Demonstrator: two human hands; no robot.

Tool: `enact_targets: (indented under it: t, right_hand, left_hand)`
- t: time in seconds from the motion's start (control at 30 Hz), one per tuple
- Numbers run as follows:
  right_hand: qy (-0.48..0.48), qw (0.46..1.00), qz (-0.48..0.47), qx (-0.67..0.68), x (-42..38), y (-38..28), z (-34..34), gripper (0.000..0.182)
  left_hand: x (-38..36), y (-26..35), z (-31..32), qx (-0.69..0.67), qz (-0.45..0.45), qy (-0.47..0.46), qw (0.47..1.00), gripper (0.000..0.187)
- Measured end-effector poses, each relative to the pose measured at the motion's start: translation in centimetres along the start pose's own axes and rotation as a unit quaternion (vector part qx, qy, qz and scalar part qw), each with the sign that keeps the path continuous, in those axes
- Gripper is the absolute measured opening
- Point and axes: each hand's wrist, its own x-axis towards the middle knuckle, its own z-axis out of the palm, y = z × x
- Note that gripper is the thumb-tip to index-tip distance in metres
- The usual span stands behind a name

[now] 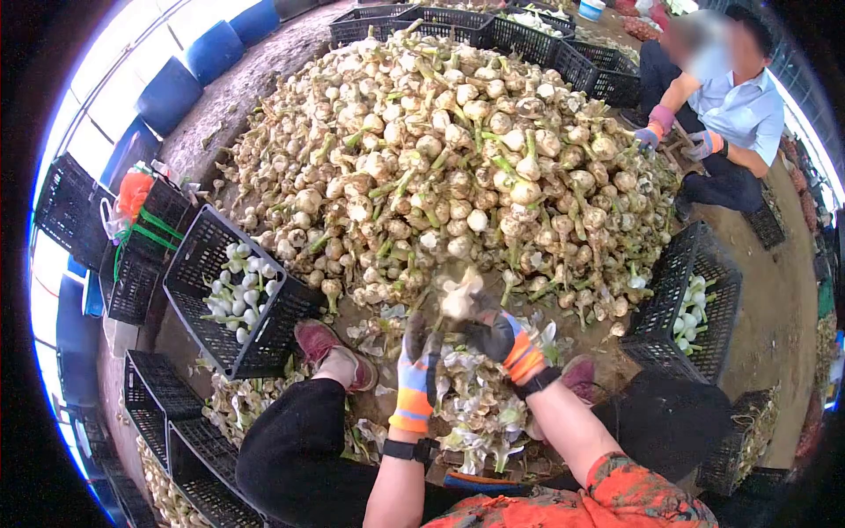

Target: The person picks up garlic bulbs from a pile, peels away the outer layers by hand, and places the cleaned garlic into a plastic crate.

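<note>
Both of my hands wear orange, blue and dark work gloves and meet between my knees. A pale garlic bulb, blurred by motion, is in the fingers of my right hand. Close beside it on the left, my left hand has its fingers bent closed around something thin, perhaps a stem, too blurred to name. Just beyond the hands rises a large heap of garlic bulbs with dirty skins and cut stems. Below the hands, peeled garlic skins litter the ground between my shoes.
At my left stands a black crate holding clean white bulbs; another black crate with white bulbs is at my right. Stacked crates sit by my left leg. A person works at the heap's far right. Blue barrels line the left wall.
</note>
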Motion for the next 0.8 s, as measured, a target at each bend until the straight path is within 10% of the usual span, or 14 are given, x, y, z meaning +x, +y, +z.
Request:
enact_targets:
  t: [0.13, 0.3, 0.4, 0.8]
  right_hand:
    - [0.014, 0.987, 0.062, 0.146, -1.9, -5.1, 5.6, 0.03]
    - [0.082, 0.996, -0.038, 0.025, -2.3, -5.9, 7.8, 0.037]
    - [0.127, 0.989, -0.028, -0.073, -2.8, -7.2, 8.4, 0.031]
    - [0.075, 0.994, -0.083, 0.019, -5.0, -9.6, 10.1, 0.024]
  left_hand:
    - [-1.6, 3.1, 2.5, -0.078, 0.039, -0.015, 0.996, 0.053]
    - [-2.4, 2.6, 0.8, -0.131, 0.142, -0.038, 0.98, 0.054]
    - [-2.9, 2.2, 1.1, 0.1, 0.264, 0.003, 0.959, 0.045]
    - [-4.3, 4.2, 1.7, -0.094, 0.197, -0.038, 0.975, 0.037]
